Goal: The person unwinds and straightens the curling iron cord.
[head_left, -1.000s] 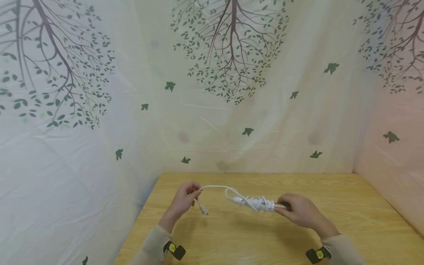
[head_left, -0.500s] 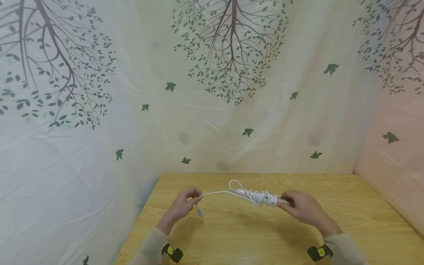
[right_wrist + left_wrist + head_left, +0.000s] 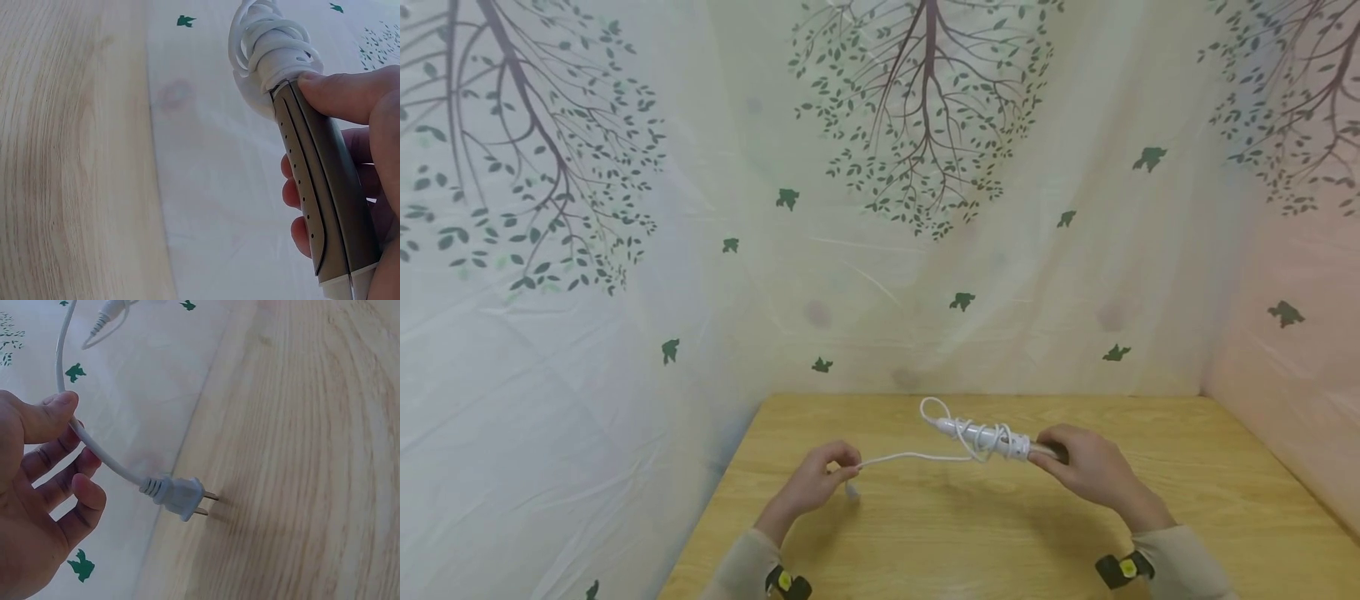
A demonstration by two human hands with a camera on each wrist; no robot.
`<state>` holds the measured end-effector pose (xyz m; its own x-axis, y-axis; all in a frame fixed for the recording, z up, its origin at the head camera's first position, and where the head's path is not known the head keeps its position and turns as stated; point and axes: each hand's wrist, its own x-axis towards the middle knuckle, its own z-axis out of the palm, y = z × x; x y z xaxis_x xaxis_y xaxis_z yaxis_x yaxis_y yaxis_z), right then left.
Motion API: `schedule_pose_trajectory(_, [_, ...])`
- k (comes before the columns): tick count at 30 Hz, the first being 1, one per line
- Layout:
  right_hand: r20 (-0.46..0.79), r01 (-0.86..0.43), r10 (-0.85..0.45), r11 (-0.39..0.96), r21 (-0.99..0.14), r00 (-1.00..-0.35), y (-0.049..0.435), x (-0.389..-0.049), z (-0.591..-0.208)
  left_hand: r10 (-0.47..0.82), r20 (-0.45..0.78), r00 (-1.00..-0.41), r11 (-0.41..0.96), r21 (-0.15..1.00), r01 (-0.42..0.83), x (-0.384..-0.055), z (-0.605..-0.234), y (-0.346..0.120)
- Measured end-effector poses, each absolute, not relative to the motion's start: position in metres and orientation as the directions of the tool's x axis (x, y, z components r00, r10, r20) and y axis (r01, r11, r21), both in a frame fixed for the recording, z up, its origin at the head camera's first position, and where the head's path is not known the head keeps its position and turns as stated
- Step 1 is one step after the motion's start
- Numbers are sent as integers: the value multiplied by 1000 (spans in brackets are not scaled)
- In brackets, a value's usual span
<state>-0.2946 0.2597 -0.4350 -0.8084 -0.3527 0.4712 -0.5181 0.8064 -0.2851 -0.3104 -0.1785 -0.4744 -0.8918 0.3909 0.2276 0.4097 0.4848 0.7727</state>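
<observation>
A hair straightener (image 3: 977, 434) with a white handle and a bronze-coloured clamp end (image 3: 322, 187) is held above the table, tilted with its handle up to the left. My right hand (image 3: 1093, 468) grips the bronze part, thumb along its top in the right wrist view. Several turns of white cord (image 3: 278, 44) wrap the handle, and a loop stands up at its tip. From the wrap the free cord (image 3: 913, 455) runs left to my left hand (image 3: 816, 482), which pinches it between thumb and fingers. Below that hand hangs a two-pin plug (image 3: 180, 497), pins bare.
Beneath both hands lies a wooden table (image 3: 940, 542). A pale curtain (image 3: 865, 275) printed with trees and leaves hangs behind it and along both sides. Black straps with small cameras (image 3: 1123, 570) sit on the wrists over light sleeves.
My left hand has lowered, drawing the cord's free stretch down. The straightener has risen slightly and moved right, its handle end tilting higher. The cord loop at its tip now stands up.
</observation>
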Motion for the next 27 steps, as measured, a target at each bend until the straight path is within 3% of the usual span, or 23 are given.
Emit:
schedule_pose_trajectory(13, [498, -539, -354, 789, -294, -791, 258, -294, -427, 503, 285, -816, 559, 613, 558, -313, -492, -176])
schedule_pose_trajectory(23, [518, -563, -360, 766, -310, -776, 254, -289, -423, 504, 252, -826, 739, 370, 564, -308, -510, -165])
schedule_pose_trajectory(27, [522, -582, -376, 750, -314, -766, 251, -287, -422, 470, 215, -856, 761, 393, 517, -305, -514, -159])
